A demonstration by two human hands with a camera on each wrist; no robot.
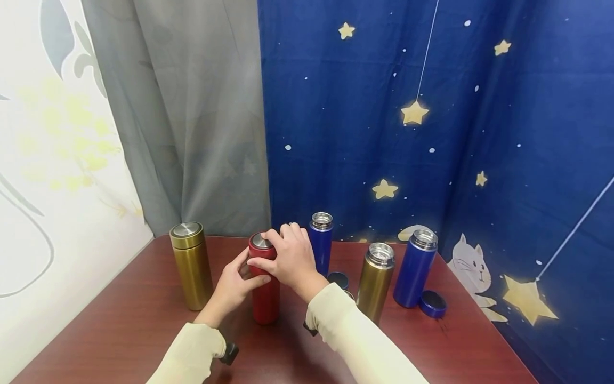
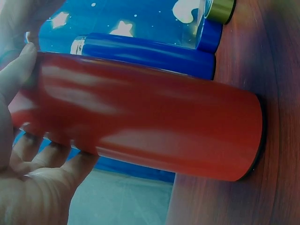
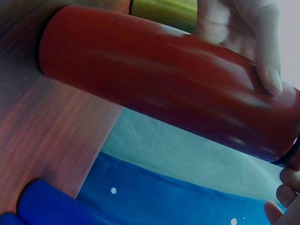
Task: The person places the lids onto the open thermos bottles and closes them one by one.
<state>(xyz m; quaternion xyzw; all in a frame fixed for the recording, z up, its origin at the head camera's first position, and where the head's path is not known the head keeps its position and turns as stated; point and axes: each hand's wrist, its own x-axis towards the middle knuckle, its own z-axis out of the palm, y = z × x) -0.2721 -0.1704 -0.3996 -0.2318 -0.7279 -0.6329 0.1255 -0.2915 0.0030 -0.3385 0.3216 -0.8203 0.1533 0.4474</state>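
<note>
A red thermos bottle (image 1: 266, 305) stands upright on the table in front of me, its lid (image 1: 261, 242) topped with a silver disc. My left hand (image 1: 232, 288) grips the upper body, with the thumb on the near side. In the left wrist view, several fingers (image 2: 51, 152) wrap round the red body. From the right, my right hand (image 1: 295, 257) holds the lid, thumb at its near side and fingers over the top. The right wrist view shows the dark line (image 3: 287, 157) between lid and body, with the right fingertips (image 3: 289, 180) beside it.
A gold bottle (image 1: 194, 274) with its lid on stands left. Open bottles stand right: a blue one (image 1: 320, 245) behind, a gold one (image 1: 374, 285) and another blue one (image 1: 415, 269). Blue lids (image 1: 338, 279) lie near them, one (image 1: 433, 305) by the table's right edge. Curtains (image 1: 355, 133) hang behind.
</note>
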